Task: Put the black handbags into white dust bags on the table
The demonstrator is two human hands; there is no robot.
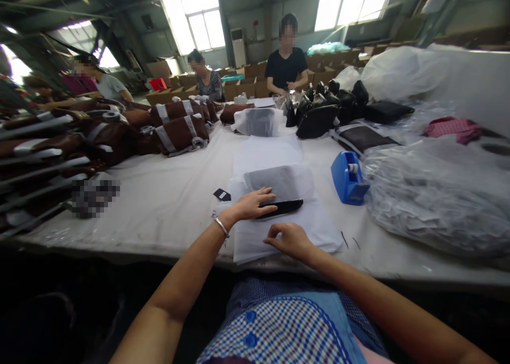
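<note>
A flat black item [285,208], like a pouch, lies on white tissue paper [274,235], a sheet of it folded over the item's far part. My left hand [255,203] rests flat on the covered item, fingers spread. Close to me, my right hand [289,239] is curled, thumb and forefinger pinched together just above the near part of the paper. Whether anything is between those fingertips is hidden. A black hang tag [222,194] lies left of the paper. Right of it stands a blue tape dispenser [347,178].
Brown bags [181,133] with pale wrapping are piled at the left. Black bags [319,114] stand at the back right, near a big clear plastic bag [430,199]. Another paper-wrapped dark item [258,121] lies ahead. Several people work across the table [159,194].
</note>
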